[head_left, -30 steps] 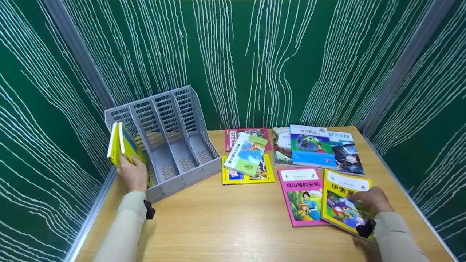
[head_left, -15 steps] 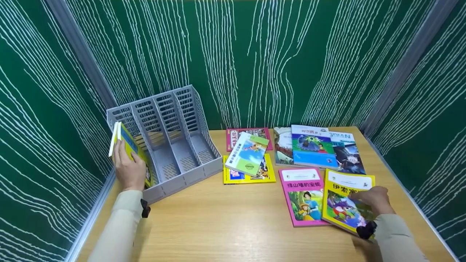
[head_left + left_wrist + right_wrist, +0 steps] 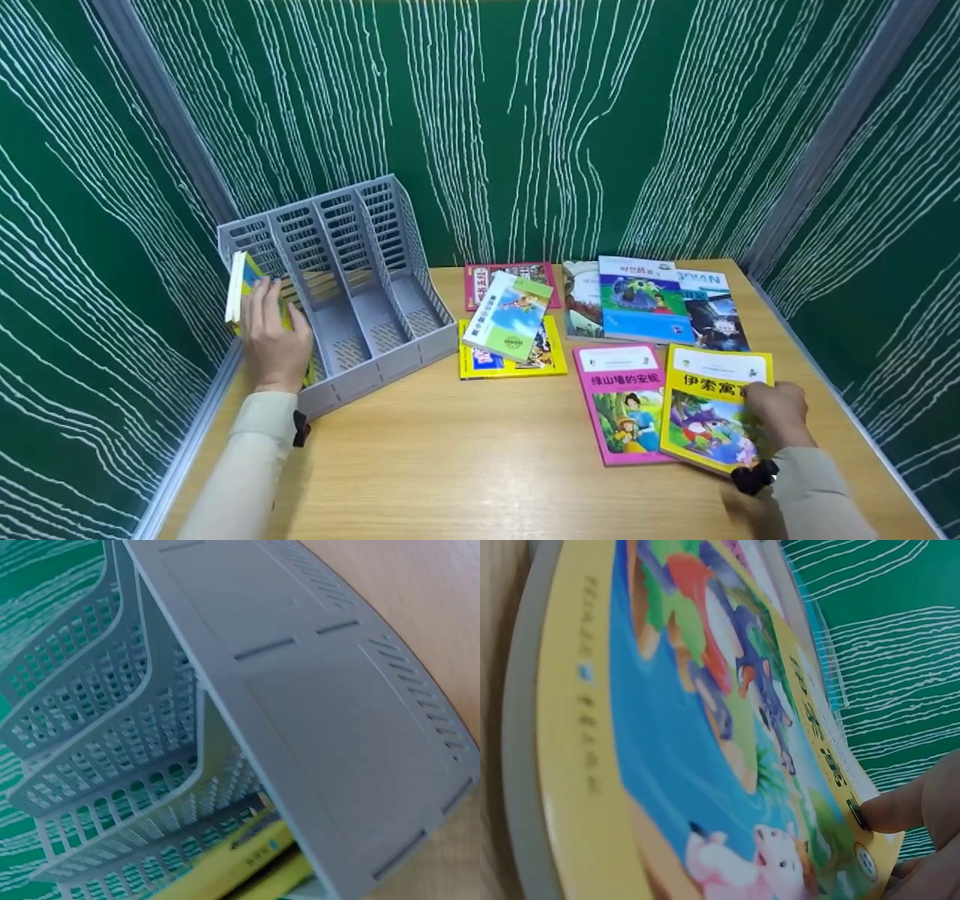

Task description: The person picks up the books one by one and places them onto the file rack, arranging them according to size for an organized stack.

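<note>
Book with yellow border (image 3: pixel 709 420) is on the table's (image 3: pixel 480 457) right side, face up, just left of the right hand (image 3: pixel 781 409). Right hand pinches its right edge, thumb on the cover; it's the nearer hand, left one well apart. Long axis runs roughly away from the person, title end toward the green wall (image 3: pixel 495 150). Left edge overlaps the pink book (image 3: pixel 624 409). Can't tell if the right edge is off the table.

Yellow books (image 3: pixel 238 291) stand in the leftmost compartment of the grey organiser (image 3: pixel 399 361), long axis up, page edges showing on top. Left hand (image 3: pixel 276 341) is at their right side, fingers roughly straight, no grip visible.

Between: green-and-blue book (image 3: pixel 510 315) lying slantwise over two others. Blue book (image 3: pixel 646 315) farther back, right.
</note>
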A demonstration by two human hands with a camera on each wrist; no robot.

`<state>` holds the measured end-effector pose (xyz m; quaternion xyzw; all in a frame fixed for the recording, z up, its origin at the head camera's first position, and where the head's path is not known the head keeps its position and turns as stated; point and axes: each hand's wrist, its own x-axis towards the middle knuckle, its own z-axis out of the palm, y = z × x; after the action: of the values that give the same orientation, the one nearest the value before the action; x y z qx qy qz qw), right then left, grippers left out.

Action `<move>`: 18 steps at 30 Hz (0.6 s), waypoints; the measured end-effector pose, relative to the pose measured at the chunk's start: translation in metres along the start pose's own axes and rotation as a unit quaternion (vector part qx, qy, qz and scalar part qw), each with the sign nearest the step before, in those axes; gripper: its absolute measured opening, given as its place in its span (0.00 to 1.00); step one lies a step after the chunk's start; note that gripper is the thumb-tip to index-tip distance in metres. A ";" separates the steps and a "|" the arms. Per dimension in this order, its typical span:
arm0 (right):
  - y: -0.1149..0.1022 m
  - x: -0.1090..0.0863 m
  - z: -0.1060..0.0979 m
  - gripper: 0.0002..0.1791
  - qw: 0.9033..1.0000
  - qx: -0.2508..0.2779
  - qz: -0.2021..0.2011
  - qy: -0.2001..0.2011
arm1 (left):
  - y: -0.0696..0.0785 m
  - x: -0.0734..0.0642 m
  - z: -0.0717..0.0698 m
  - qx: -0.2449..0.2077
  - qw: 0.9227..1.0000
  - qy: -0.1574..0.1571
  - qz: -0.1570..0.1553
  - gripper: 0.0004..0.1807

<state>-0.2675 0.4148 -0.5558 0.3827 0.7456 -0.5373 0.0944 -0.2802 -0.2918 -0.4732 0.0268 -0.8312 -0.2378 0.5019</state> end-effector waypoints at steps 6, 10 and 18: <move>-0.003 -0.004 0.001 0.41 0.999 0.002 -0.044 0.013 | 0.015 0.000 0.005 -0.038 0.999 -0.015 0.012 0.20; -0.008 -0.009 0.002 0.41 0.998 0.003 -0.057 0.021 | 0.023 -0.001 0.009 -0.064 0.998 -0.015 0.019 0.20; -0.022 -0.023 0.009 0.42 0.996 0.009 -0.078 0.032 | 0.043 -0.006 0.015 -0.113 0.991 -0.073 -0.022 0.23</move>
<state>-0.2690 0.3934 -0.5301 0.3413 0.7709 -0.5372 0.0251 -0.2818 -0.2460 -0.4658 -0.0292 -0.8327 -0.3422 0.4343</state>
